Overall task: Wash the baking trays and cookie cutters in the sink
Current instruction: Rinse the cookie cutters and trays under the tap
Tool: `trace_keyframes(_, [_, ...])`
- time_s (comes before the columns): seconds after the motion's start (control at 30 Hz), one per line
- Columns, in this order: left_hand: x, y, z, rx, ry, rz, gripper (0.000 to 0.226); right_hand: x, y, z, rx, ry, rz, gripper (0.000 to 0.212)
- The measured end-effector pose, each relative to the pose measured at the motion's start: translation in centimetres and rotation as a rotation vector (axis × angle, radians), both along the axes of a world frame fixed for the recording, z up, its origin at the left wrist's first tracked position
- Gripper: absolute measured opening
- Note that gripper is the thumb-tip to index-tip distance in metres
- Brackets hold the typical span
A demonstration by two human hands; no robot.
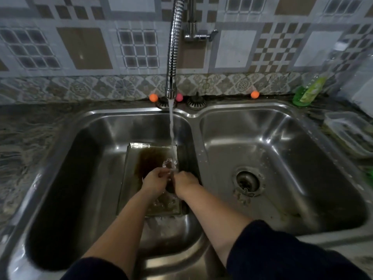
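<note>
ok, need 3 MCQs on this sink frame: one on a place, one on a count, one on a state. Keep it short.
1. Where does the flat metal baking tray lie?
A. left steel sink basin
B. right steel sink basin
C. stone counter

2. How many orange balls sit on the ledge behind the sink?
A. one
B. two
C. four

3. What state is the chrome flexible tap in?
A. off
B. dripping
C. running

Key:
1 A, the tray rests on the left basin's floor, under the hands.
2 B, one orange ball left of the spout, another to its right; the ball between is pink.
3 C, a steady stream of water falls onto the left hand and right hand, which pinch a small metal cookie cutter.
</note>
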State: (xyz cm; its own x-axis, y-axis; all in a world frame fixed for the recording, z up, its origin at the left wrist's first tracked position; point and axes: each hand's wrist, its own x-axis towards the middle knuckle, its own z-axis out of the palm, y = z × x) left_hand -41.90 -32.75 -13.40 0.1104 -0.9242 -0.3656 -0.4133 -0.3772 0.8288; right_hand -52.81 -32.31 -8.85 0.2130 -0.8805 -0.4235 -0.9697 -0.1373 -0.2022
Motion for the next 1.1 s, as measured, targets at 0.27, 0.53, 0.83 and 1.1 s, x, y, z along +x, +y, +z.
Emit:
trace_keyframes(0.27, [0.0, -0.4, 1.0, 0.036, 0.119, 0.056, 0.027, 0.2, -1.3, 1.2, -0.075, -0.187, -0.164, 0.037])
trace_keyframes(0.53, [-0.9, -0.2, 6.1, -0.129, 0.551, 0.163, 0.025, -2.2, -3.9, 5.3, 0.063, -0.948, -0.516, 0.043])
trace_keyframes(0.83, [-0.5, 0.6, 8.1, -0.194, 0.523, 0.299, 0.018, -2.7, -2.7, 6.2, 0.072, -1.041, -0.586, 0.017])
trace_keyframes(1.1, [-1.4, -0.1, 10.1, -0.116, 0.838, 0.380, 0.026, -2.0, -3.1, 6.8, 0.140, -1.224, -0.636, 0.039])
